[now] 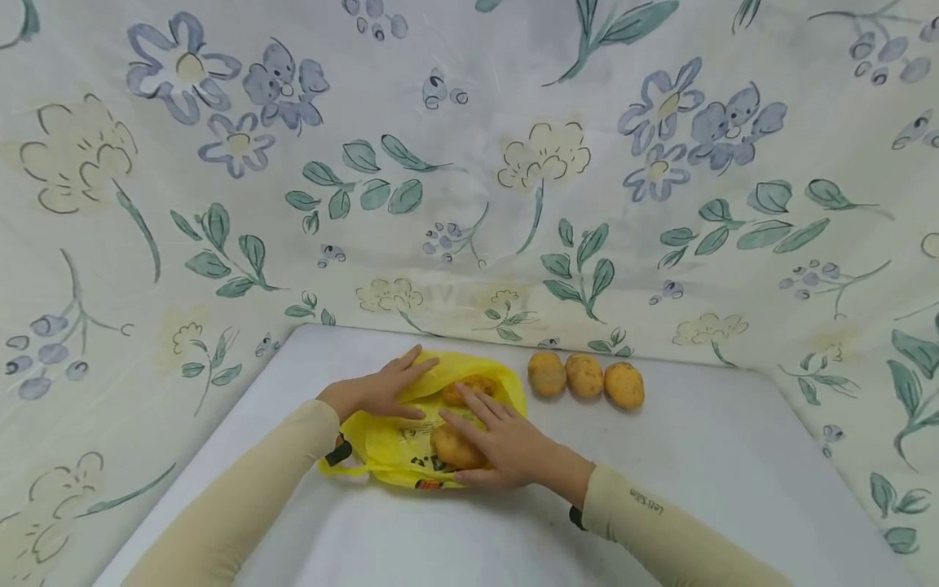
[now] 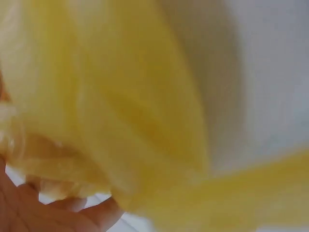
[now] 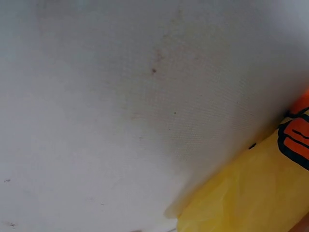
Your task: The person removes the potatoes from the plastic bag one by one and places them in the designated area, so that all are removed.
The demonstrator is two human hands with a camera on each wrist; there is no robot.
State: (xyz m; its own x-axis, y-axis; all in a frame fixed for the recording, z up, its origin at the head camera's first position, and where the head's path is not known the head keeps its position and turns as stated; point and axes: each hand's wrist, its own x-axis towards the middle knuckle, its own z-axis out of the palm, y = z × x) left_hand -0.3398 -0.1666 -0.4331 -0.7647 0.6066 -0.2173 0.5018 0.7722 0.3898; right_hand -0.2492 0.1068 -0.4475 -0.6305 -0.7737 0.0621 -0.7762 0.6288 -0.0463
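Observation:
A yellow plastic bag (image 1: 381,444) lies on the table with its mouth spread. One potato (image 1: 456,447) rests in its near part; another potato (image 1: 477,388) shows deeper inside, partly hidden. My left hand (image 1: 385,387) is at the bag's left side, thumb and fingers spread apart against the plastic. In the left wrist view, the left fingers (image 2: 104,212) touch the thin yellow film. From the right, my right hand (image 1: 513,448) reaches over the bag with its fingers extended, close against the near potato. Its palm side is hidden.
Beyond the bag, to its right, three potatoes stand in a row: a left one (image 1: 547,374), a middle one (image 1: 584,376) and a right one (image 1: 624,386). The white tabletop (image 1: 704,473) meets a floral cloth (image 1: 469,204) at the back and sides.

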